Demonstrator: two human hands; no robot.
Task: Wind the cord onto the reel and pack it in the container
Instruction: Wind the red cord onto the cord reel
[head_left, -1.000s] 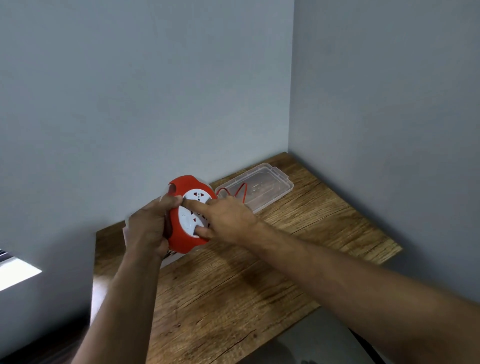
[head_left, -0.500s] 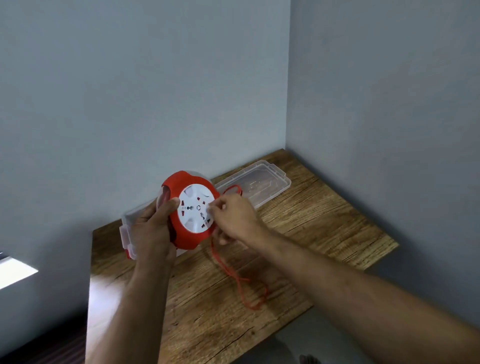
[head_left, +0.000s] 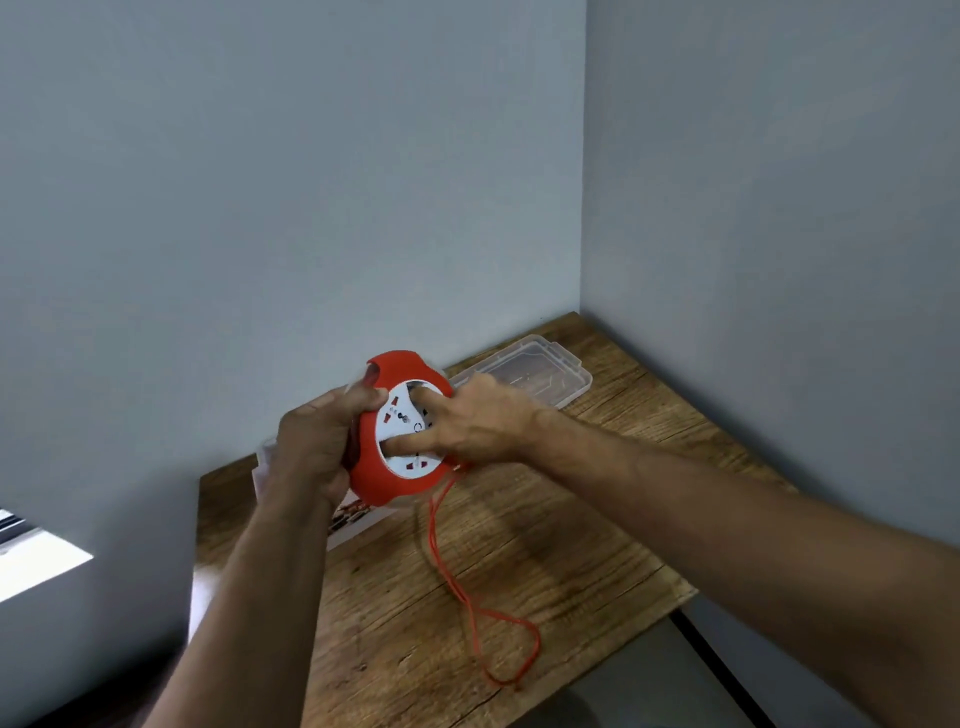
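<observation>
My left hand (head_left: 311, 447) grips the red cord reel (head_left: 382, 483) by its left rim and holds it upright above the wooden table (head_left: 561, 535). My right hand (head_left: 480, 421) presses its thumb and forefinger on the reel's white socket face (head_left: 410, 465). The red cord (head_left: 449, 577) hangs from the reel's lower right, runs across the table and ends in a loop near the front edge. The clear plastic container (head_left: 262, 462) stands behind my left hand, mostly hidden.
The container's clear lid (head_left: 550, 371) lies flat at the back right, near the corner where two grey walls meet. A white printed box (head_left: 358, 522) lies under the reel. The table's front edge is close to the cord's loop.
My right hand went from pinching the cord beside the reel to pressing on the white face. The reel has tilted a little. The cord's loop still trails on the table.
</observation>
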